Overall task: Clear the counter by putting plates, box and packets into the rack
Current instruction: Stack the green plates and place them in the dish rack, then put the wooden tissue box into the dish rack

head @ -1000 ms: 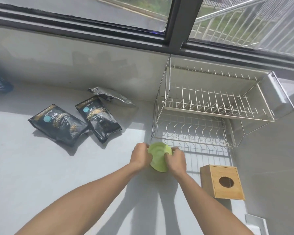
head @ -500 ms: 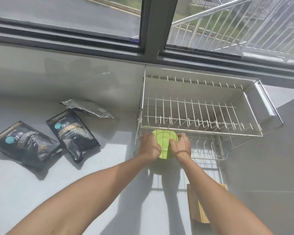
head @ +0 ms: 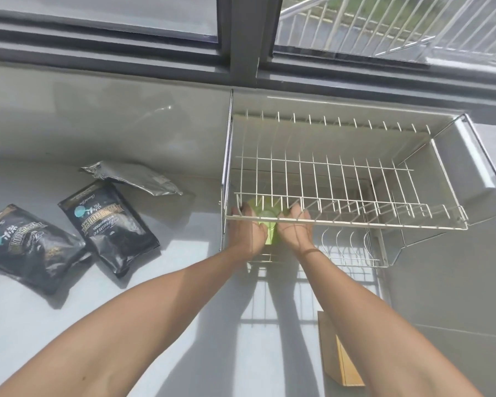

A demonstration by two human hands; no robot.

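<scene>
A green plate (head: 265, 214) stands on edge inside the lower tier of the white wire rack (head: 355, 193), at its left end, partly hidden behind the upper tier's front wires. My left hand (head: 248, 229) grips its left edge and my right hand (head: 295, 227) its right edge. Two black packets (head: 109, 224) (head: 30, 247) lie flat on the counter to the left, with a silver packet (head: 132, 176) behind them. A wooden box (head: 340, 351) stands on the counter at the lower right, beside my right forearm.
The rack stands against the grey wall under a window. Its upper tier (head: 327, 173) holds nothing. A grey wall (head: 455, 296) closes off the counter (head: 161, 305) on the right.
Both hands have carried the green plate forward from above the counter into the left end of the rack's lower tier. The view has shifted forward and to the right.
</scene>
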